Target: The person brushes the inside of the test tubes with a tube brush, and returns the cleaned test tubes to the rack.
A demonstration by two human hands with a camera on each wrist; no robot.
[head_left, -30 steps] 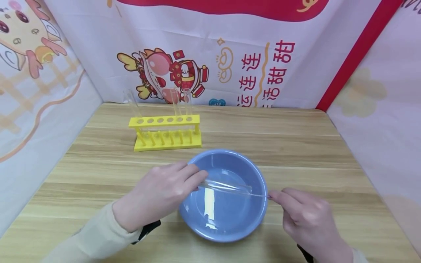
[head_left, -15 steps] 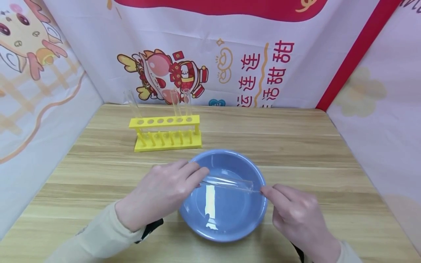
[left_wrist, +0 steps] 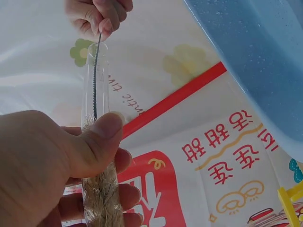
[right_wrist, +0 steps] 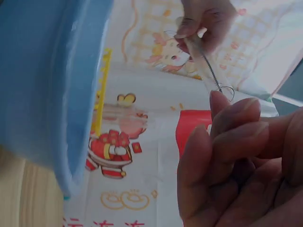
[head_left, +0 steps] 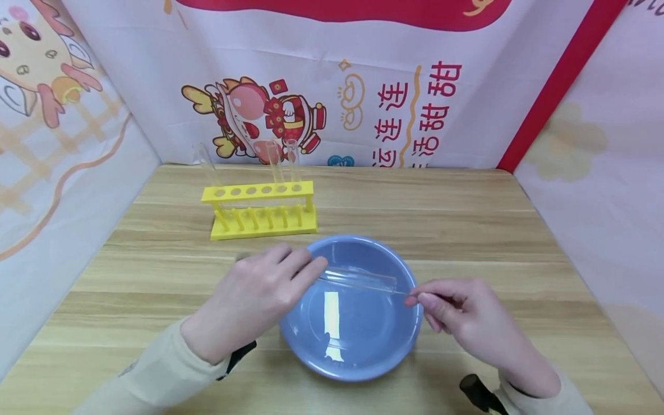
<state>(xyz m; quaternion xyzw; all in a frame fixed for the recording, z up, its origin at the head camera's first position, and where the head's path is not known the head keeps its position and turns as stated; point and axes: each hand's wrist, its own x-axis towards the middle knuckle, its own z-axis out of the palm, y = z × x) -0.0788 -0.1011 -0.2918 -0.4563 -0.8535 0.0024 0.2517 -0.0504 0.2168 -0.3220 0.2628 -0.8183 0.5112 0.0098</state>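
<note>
My left hand point(head_left: 259, 302) grips a clear test tube point(head_left: 363, 280) near one end, holding it slanted over a blue basin point(head_left: 358, 372). In the left wrist view, the thumb and fingers curl round the glass. A test tube brush point(left_wrist: 102, 198) sits inside, its pale bristles within the part under the left hand. Its twisted wire handle point(left_wrist: 95, 80) runs out through the tube's open mouth. Just beyond that mouth, over the basin's right rim, my right hand point(head_left: 461, 314) pinches the handle's end between thumb and fingers.
Behind the basin and to its left stands a yellow test tube rack point(head_left: 259, 193). Several of its holes hold nothing, while clear tubes point(head_left: 293, 164) stand in others. A printed cloth point(head_left: 332, 86) hangs along the back edge of the wooden table point(head_left: 441, 230).
My right hand has come left toward the tube mouth, so less wire shows outside. It has also turned, with the thumb now in sight. The left hand keeps its grip, the tube slightly raised.
</note>
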